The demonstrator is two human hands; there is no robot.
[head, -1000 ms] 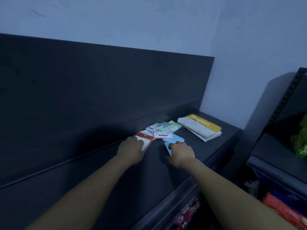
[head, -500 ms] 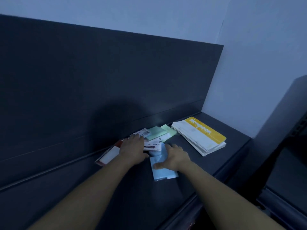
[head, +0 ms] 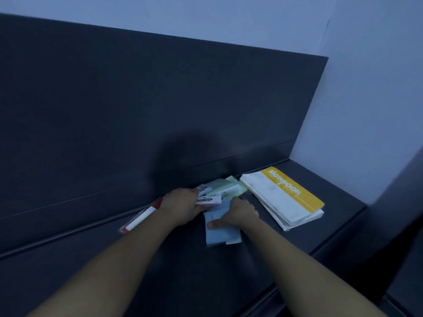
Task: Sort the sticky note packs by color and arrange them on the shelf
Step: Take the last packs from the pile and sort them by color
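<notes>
A loose heap of sticky note packs lies on the dark shelf (head: 286,252) against its back panel. My left hand (head: 183,208) lies over the heap's left part and holds a white-labelled pack (head: 209,199). A red-and-white pack (head: 142,217) sticks out to the left from under that hand. My right hand (head: 238,215) rests on the light blue packs (head: 220,235), its thumb pressed on top. Pale green packs (head: 225,187) lie behind both hands, by the back panel.
A stack of white and yellow notebooks (head: 283,197) lies just right of the heap. The tall dark back panel (head: 137,110) rises behind. The shelf's front edge runs below my forearms, and a pale wall closes the right end.
My left hand slid the red-and-white pack out to the left and moved onto the white-labelled pack. My right hand drew the light blue packs toward me. The view moved closer.
</notes>
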